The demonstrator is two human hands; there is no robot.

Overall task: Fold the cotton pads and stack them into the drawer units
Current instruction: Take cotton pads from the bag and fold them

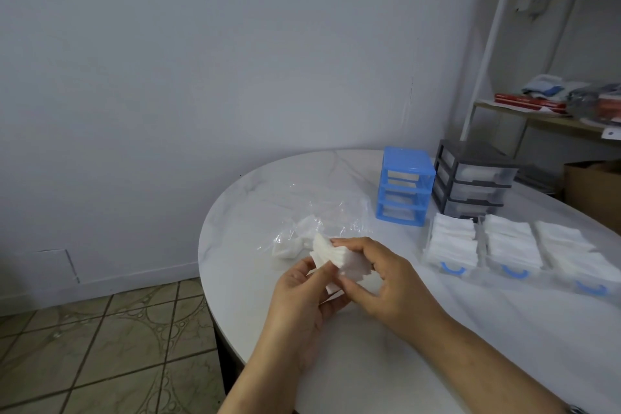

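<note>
Both my hands hold a small bunch of white cotton pads (331, 255) just above the white table (369, 363). My left hand (302, 292) pinches the pads from below and the left. My right hand (383, 276) grips them from the right with curled fingers. Three clear pulled-out drawers (453, 270) with blue handles lie side by side at the right, filled with stacked white pads (510, 240). Behind them stand a blue drawer unit (405, 186) and a grey drawer unit (470, 180).
A crumpled clear plastic bag (312, 212) with a few pads in it lies just beyond my hands. A white shelf rack (487, 54) with clutter stands at the right. A cardboard box (591, 185) sits behind the table. Tiled floor lies to the left.
</note>
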